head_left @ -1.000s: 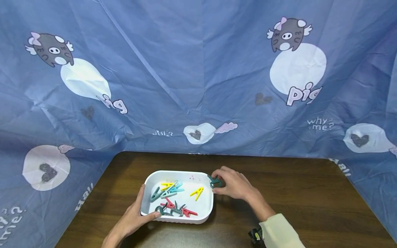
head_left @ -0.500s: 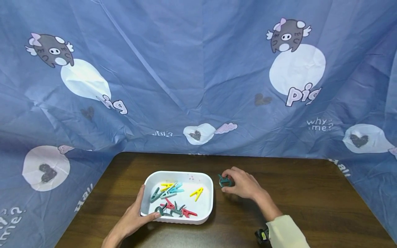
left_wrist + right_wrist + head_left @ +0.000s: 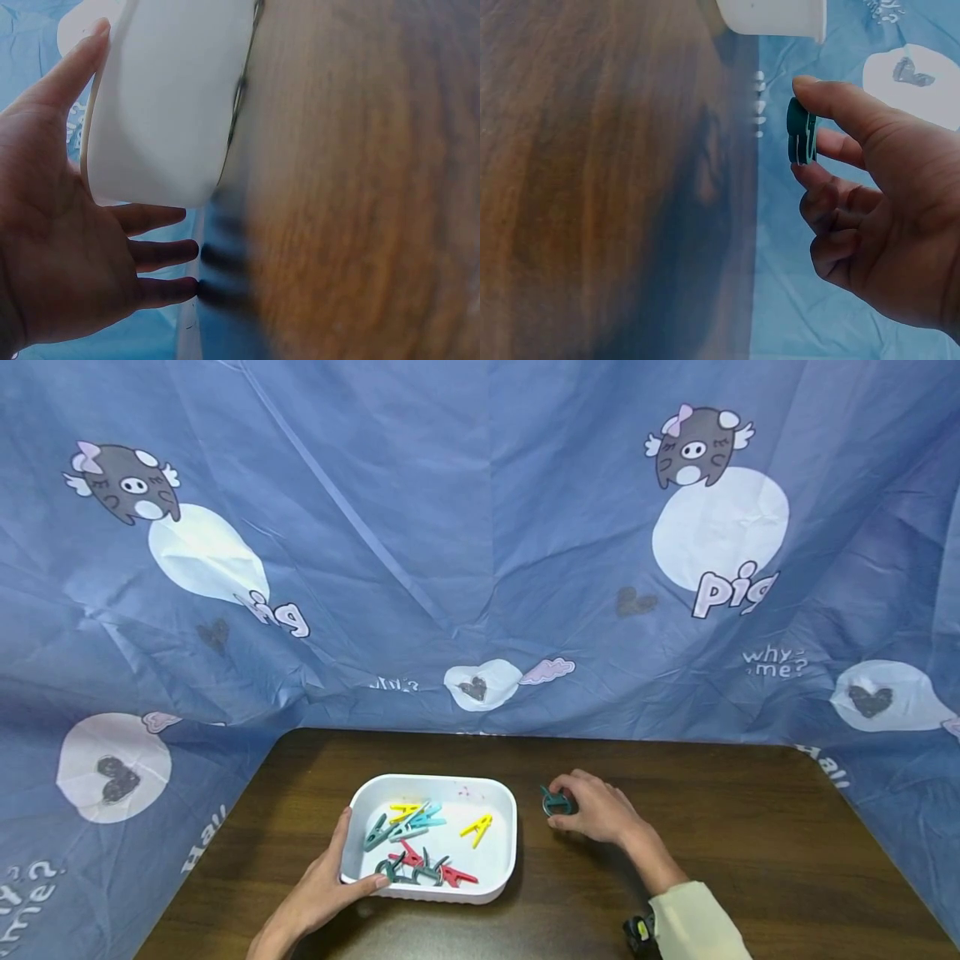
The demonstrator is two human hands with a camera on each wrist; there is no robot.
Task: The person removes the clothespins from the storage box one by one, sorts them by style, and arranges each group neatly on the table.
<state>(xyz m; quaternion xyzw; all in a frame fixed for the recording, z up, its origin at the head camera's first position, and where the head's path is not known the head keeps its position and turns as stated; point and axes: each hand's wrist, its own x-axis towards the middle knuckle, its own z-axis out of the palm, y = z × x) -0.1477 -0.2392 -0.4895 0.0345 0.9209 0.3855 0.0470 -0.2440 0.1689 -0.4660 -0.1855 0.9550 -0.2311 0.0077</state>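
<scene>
My right hand [image 3: 596, 810] pinches a dark green plant clip [image 3: 557, 805] with round jaws between thumb and fingertips, over the table to the right of a white plastic box [image 3: 495, 893]. In the right wrist view the clip [image 3: 802, 131] shows edge-on, thumb above and fingers below. My left hand [image 3: 318, 889] rests at the box's front-left corner, thumb over the rim and straight fingers along the left wall. In the left wrist view these fingers [image 3: 161, 255] are spread. Inside the box lie yellow clothespins [image 3: 477, 831], light blue ones [image 3: 426, 815], red ones [image 3: 457, 875] and more green clips [image 3: 428, 870].
A brown wooden table [image 3: 712, 835] carries the box, its rounded far edge running along a blue printed cloth [image 3: 480, 527]. A black strap device [image 3: 640, 935] sits at the right wrist beside a pale sleeve [image 3: 697, 918].
My right hand has carried the green plant clip from the box's right rim further right over the table. My left hand and the box stay where they were.
</scene>
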